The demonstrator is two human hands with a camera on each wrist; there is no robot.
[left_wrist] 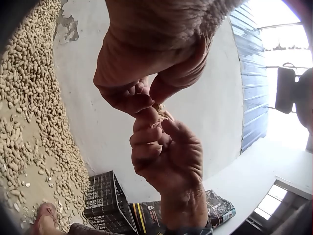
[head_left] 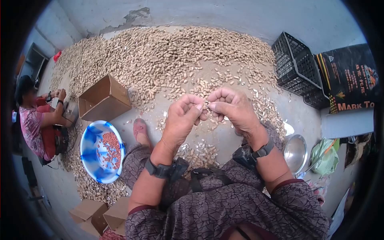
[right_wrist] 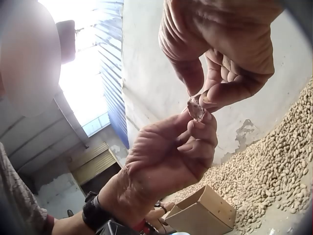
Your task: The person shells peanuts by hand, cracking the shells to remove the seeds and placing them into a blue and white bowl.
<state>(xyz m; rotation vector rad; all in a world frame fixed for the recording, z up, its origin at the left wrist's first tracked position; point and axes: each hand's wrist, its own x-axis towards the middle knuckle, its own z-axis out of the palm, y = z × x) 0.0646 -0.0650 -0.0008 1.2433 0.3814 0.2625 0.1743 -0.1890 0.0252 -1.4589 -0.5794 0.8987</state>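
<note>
A small broken peanut shell (right_wrist: 196, 109) is pinched between the fingertips of both hands, which meet over the floor. In the head view the left hand (head_left: 182, 116) and the right hand (head_left: 234, 108) face each other, thumbs and forefingers on the shell (head_left: 207, 104). The left wrist view has the left hand (left_wrist: 151, 54) above and the right hand (left_wrist: 171, 166) below, with ragged shell bits (left_wrist: 161, 116) between them. Whether a kernel is inside cannot be told.
Unshelled peanuts (head_left: 160, 56) cover the floor by the wall. On the left are a cardboard box (head_left: 116, 105), a blue-and-white basin (head_left: 86, 150) holding reddish kernels, and a seated person (head_left: 38, 120). To the right stand black crates (head_left: 296, 68), a metal bowl (head_left: 295, 154) and a green bag (head_left: 325, 158).
</note>
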